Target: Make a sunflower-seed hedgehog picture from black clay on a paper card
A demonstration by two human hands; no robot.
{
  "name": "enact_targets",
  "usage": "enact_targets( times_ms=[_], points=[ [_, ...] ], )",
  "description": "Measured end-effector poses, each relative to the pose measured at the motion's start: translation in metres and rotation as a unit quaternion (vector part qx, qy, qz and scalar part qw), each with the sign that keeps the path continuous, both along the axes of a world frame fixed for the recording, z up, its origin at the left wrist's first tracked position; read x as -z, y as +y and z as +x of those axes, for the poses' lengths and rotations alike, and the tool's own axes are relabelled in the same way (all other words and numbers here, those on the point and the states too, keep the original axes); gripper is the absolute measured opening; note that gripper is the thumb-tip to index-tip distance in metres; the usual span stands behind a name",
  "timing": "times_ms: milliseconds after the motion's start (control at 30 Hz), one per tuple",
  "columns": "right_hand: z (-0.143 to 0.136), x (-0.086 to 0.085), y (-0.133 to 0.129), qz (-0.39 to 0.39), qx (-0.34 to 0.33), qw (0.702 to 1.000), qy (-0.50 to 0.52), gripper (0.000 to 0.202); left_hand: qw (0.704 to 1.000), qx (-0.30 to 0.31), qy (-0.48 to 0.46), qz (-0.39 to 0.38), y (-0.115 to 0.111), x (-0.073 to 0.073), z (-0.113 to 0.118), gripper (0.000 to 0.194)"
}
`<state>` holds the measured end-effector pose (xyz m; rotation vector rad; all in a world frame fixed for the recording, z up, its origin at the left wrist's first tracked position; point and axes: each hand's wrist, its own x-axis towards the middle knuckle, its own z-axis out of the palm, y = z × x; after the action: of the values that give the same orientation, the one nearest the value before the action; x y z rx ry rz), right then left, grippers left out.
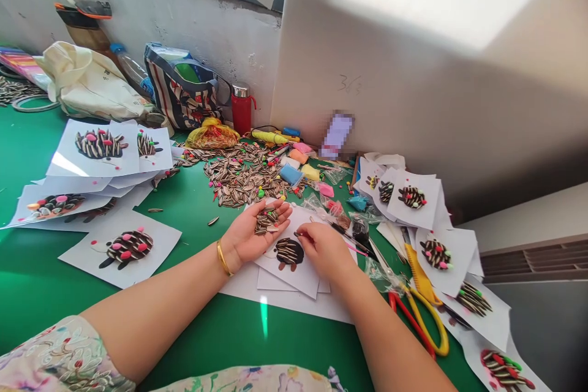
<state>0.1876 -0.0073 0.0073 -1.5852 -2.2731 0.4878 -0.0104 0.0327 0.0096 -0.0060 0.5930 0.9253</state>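
Observation:
My left hand (250,229) lies palm up, fingers stretched out, with a small heap of striped sunflower seeds (265,220) resting in it. Beside it, my right hand (324,251) pinches a single seed (298,234) over the edge of a dark hedgehog shape. That hedgehog picture (289,252) is on white paper, its body partly covered by rows of seeds, with brown feet below. More white sheets (280,280) lie under it. Behind my hands spreads a large pile of sunflower seeds (243,174) mixed with small coloured bits.
Finished-looking hedgehog cards are stacked at left (98,150) and right (416,196). Yellow-handled scissors (429,321) and a yellow cutter (420,272) lie right. Coloured clay packets (291,174), a red flask (241,110), a striped bag (184,92) and a blurred phone (337,135) stand behind.

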Motion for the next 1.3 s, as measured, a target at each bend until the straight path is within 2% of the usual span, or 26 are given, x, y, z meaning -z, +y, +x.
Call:
enact_targets(
  times_ms=[233,367,633,833,1300],
  points=[
    [0.003,0.002,0.001,-0.017,-0.017,1.000,0.003,0.020,1.000,-0.002,0.001,0.001,0.000,0.000,0.000,0.029],
    [0.002,0.000,0.000,-0.025,-0.011,0.999,0.023,0.020,1.000,0.001,-0.001,0.003,0.000,0.001,0.000,0.028],
    [0.002,0.006,0.001,-0.032,0.010,0.998,0.062,0.023,1.000,0.007,-0.016,0.005,0.000,0.005,-0.002,0.028],
    [0.001,-0.003,-0.001,-0.018,0.012,1.000,0.012,0.019,1.000,0.003,-0.010,-0.002,0.000,0.001,-0.001,0.028],
    [-0.006,-0.002,-0.004,-0.045,0.003,0.996,0.071,0.023,1.000,0.008,-0.010,0.010,0.000,0.003,-0.001,0.025]
  ],
)
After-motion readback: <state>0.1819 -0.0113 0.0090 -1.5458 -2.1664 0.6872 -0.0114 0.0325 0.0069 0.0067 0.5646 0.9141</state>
